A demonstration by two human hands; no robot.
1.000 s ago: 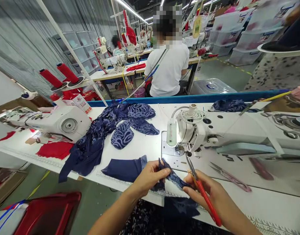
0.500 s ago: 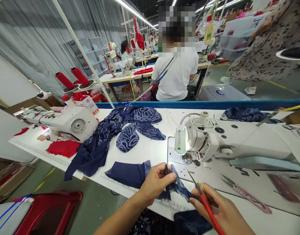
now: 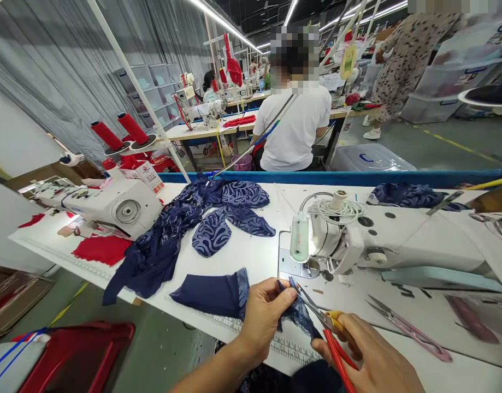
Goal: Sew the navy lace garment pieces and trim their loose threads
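My left hand (image 3: 264, 312) pinches the top of a small navy lace piece (image 3: 296, 313) just in front of the sewing machine (image 3: 382, 245). My right hand (image 3: 371, 357) grips red-handled thread snips (image 3: 322, 322), whose open blades point up-left at the lace next to my left fingers. The lace hangs down between both hands over the table's front edge. A folded navy fabric piece (image 3: 212, 293) lies left of my left hand.
A heap of navy patterned garments (image 3: 185, 229) lies at the middle left. Pink-handled scissors (image 3: 406, 327) rest at the right. A second sewing machine (image 3: 107, 202) with red fabric (image 3: 101, 249) stands left. A person in a white shirt (image 3: 294, 125) sits beyond the blue rail.
The snips swung from pointing up near the needle to pointing left, blades now at the lace by my left fingers. Both hands shifted slightly right and lower in view.
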